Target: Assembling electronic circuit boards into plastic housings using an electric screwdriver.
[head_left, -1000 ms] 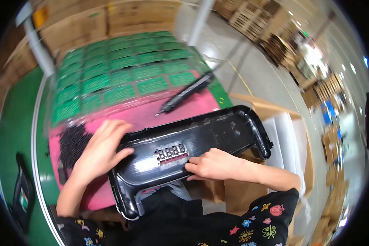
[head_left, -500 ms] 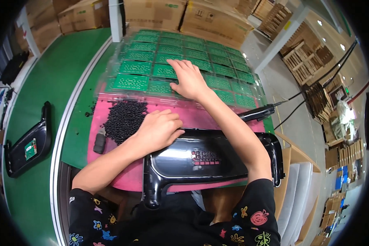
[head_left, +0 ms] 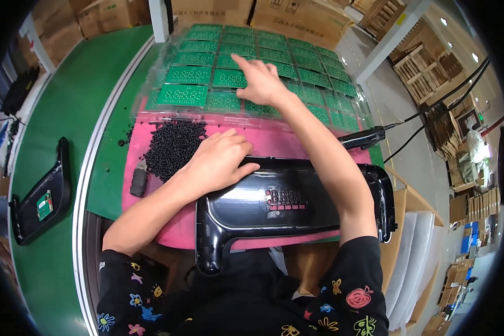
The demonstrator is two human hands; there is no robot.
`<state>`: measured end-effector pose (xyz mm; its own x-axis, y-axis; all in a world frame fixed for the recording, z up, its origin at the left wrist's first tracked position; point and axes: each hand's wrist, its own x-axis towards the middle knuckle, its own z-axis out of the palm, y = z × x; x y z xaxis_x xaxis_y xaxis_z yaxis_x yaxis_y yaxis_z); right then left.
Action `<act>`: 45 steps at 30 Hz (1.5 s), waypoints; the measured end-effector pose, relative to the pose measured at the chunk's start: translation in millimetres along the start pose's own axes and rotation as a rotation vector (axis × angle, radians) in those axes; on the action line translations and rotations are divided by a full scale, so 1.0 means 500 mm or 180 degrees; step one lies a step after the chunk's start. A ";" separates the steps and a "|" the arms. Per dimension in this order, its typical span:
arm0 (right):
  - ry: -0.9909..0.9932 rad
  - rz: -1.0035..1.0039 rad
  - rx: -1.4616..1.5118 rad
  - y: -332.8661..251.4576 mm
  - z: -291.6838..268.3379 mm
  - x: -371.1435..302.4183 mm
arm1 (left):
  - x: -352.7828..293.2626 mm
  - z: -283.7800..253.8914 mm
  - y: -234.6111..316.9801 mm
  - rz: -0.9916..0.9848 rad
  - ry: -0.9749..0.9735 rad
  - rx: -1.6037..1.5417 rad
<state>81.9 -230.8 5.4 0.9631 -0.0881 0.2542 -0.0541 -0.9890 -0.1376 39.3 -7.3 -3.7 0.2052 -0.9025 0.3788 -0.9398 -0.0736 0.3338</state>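
My right hand (head_left: 262, 83) is over a clear plastic tray of green circuit boards, its index finger stretched out and its thumb apart. Both tips are at one circuit board (head_left: 228, 78); whether they touch it I cannot tell. My left hand (head_left: 221, 159) rests at the far left edge of a glossy black plastic housing (head_left: 241, 210), thumb spread along that edge and nothing visible in its fingers. The housing lies on a pink mat (head_left: 176, 227) in front of me, with a group of small cut-outs in its middle. Left of my left hand is a heap of small black parts (head_left: 173, 148).
Right of the tray lies a black corded power driver (head_left: 364, 138). A short dark cylindrical object (head_left: 139, 182) sits at the mat's left. On the green surface farther left is another black housing (head_left: 42, 207) with a small circuit board. Cardboard boxes (head_left: 302, 22) stand behind the tray.
The view has shifted slightly, so the tray sits higher in it. My right hand's index finger now points out more separately from the other fingers. The left hand stays by the housing edge, thumb more spread.
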 end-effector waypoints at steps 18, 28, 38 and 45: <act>0.0504 0.0319 0.4286 -0.150 -0.266 -0.315 | 0.017 -0.063 0.020 -0.0115 0.1288 -0.1520; 0.0614 0.1260 0.2073 -0.090 -0.239 -0.532 | 0.002 -0.060 0.081 0.0704 -0.0140 -0.1211; -0.0646 0.0985 0.3222 -0.063 -0.224 -0.634 | -0.016 -0.041 0.102 0.0758 -0.1090 -0.1494; -0.0197 0.0572 0.2412 -0.014 -0.166 -0.591 | -0.017 -0.028 0.101 -0.0076 -0.1117 -0.1215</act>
<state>-224.0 -207.7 10.8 0.9708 -0.2104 0.1153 -0.0374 -0.6073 -0.7936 -5.8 2.5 22.0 0.0600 -0.9952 0.0767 -0.7559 0.0049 0.6547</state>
